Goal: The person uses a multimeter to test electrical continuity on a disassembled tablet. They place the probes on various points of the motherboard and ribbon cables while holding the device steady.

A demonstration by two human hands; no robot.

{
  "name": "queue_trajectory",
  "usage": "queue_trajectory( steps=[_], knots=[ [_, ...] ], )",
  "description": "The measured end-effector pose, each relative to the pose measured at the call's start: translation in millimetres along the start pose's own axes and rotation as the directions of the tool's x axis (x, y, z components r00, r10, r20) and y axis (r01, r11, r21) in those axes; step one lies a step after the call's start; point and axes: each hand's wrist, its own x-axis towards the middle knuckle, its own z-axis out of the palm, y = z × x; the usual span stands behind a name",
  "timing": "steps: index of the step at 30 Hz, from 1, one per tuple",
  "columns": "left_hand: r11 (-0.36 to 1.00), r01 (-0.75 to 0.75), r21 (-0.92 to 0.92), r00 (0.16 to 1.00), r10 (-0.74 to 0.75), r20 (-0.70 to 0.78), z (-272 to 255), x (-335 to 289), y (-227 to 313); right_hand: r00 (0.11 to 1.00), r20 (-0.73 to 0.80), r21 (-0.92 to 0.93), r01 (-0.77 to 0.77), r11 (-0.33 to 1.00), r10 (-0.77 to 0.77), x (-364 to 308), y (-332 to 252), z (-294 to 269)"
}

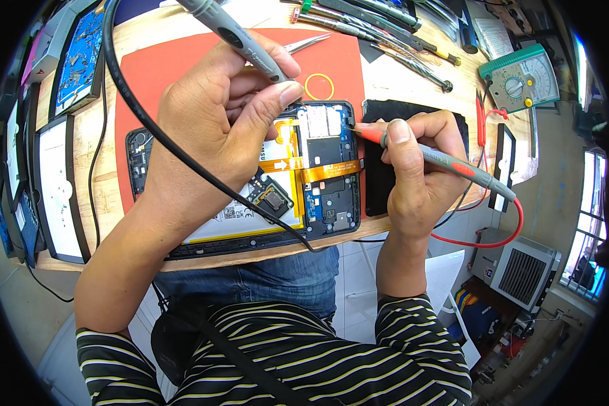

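Note:
My left hand (pixel 213 122) is closed in a pen grip on a grey test probe (pixel 240 44) with a black oval. That probe's tip is hidden behind the thumb, near the top edge of an opened phone or small tablet (pixel 331 203). A second test probe (pixel 457 166), grey and red, sits in my closed right hand (pixel 419 166). Its thin tip points at the blue circuit board (pixel 345 145); I cannot tell whether it touches. An orange flex cable (pixel 331 170) crosses the device, and a small black module (pixel 272 200) rests over its battery (pixel 216 229).
Under the device lies a red mat (pixel 142 71), with tweezers (pixel 308 42) and a yellow ring (pixel 319 86) beyond. Screwdrivers (pixel 358 30) lie at the back. A green analog multimeter (pixel 521 78) stands right. A black cable (pixel 162 132) arches across my left arm; a red lead (pixel 517 227) loops right.

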Motion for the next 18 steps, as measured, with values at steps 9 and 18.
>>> queue_trajectory(
  steps=[9,18],
  knots=[
    [1.000,0.000,-0.008,1.000,0.000,-0.002,-0.3,-0.1,-1.1,1.000,0.005,-0.025,-0.004,1.000,0.004,-0.2,-0.4,-1.1],
    [1.000,-0.003,-0.011,1.000,0.003,-0.003,0.2,-0.2,-0.8,1.000,-0.004,0.004,-0.003,1.000,0.003,-0.9,0.4,0.0]
  ],
)
